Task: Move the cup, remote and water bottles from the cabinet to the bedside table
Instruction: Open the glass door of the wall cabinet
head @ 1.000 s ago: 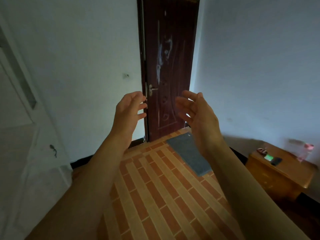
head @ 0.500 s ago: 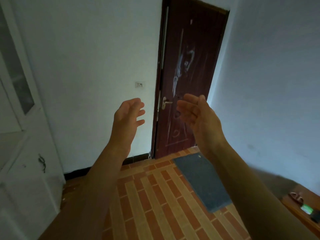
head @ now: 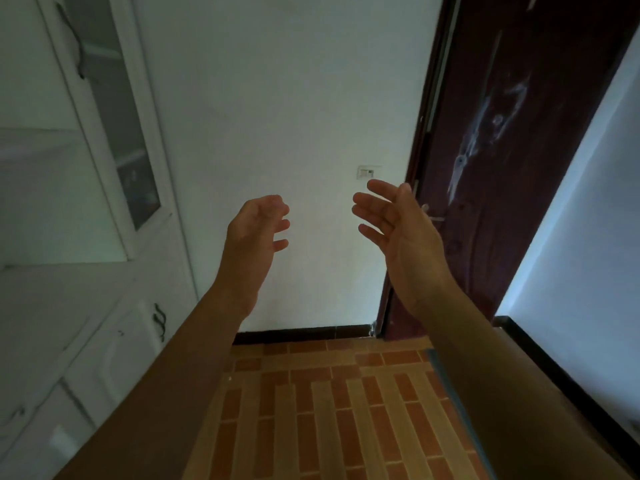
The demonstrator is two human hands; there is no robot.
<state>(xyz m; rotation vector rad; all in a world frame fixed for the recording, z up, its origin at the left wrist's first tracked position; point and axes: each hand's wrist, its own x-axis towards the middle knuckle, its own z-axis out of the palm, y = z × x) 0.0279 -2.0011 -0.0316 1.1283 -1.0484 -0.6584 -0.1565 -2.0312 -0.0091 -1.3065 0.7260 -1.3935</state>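
Beside the cabinet [head: 104, 358], my left hand [head: 256, 233] and right hand [head: 398, 230] hover empty and loose; I should face it squarely before reaching.

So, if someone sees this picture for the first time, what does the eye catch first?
Two bare hands raised in the middle, the left hand and the right hand, both empty. Behind the right one stands a dark red door; a glass-fronted white cabinet fills the left side.
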